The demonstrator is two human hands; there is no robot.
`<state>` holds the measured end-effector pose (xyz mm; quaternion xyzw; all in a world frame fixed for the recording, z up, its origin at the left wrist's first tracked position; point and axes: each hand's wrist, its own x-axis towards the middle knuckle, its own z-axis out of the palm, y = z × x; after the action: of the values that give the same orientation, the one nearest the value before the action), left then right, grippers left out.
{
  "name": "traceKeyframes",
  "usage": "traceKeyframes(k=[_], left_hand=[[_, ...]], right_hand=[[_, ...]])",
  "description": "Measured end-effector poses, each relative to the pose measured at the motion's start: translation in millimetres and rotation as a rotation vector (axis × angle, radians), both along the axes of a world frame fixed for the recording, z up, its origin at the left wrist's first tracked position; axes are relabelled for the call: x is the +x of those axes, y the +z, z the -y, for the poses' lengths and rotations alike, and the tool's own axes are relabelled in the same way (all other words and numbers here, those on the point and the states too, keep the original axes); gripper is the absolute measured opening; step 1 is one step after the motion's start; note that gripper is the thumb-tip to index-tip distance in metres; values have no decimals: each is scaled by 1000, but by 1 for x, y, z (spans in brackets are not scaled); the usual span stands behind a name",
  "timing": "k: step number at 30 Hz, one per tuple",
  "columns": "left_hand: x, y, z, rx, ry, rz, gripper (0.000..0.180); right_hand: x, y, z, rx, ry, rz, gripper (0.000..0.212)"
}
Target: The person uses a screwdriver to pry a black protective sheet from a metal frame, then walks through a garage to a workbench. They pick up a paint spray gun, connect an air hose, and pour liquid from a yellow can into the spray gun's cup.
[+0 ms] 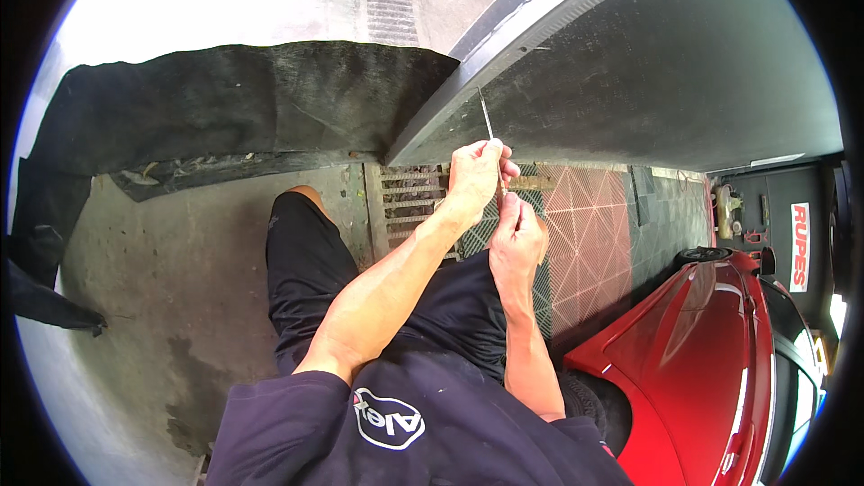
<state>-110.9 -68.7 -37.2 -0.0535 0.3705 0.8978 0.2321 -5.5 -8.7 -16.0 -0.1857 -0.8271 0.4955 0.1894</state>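
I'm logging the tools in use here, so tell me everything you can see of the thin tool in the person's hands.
The thin tool has a slim, straight, silvery shaft, metal by its look, darker toward its far end. It slants up and slightly left from the left hand, which grips it; a brownish lower part shows between that hand and the right hand, whose fingertips pinch it. The hands hide the rest. Its far end overlaps the dark panel; whether they touch is unclear.
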Motion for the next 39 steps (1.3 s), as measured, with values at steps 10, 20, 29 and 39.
traceKeyframes(k=[10, 20, 29, 39], left_hand=[[-4, 2, -1, -110, 3, 6, 28], [-8, 1, -3, -114, 3, 12, 31], [-11, 8, 0, -251, 19, -6, 30], [-14, 7, -1, -154, 27, -28, 27]], right_hand=[[7, -3, 3, 290, 5, -29, 45], [9, 0, -1, -29, 11, 117, 45], [8, 13, -6, -626, -9, 257, 45], [4, 21, -21, -845, -29, 273, 45]])
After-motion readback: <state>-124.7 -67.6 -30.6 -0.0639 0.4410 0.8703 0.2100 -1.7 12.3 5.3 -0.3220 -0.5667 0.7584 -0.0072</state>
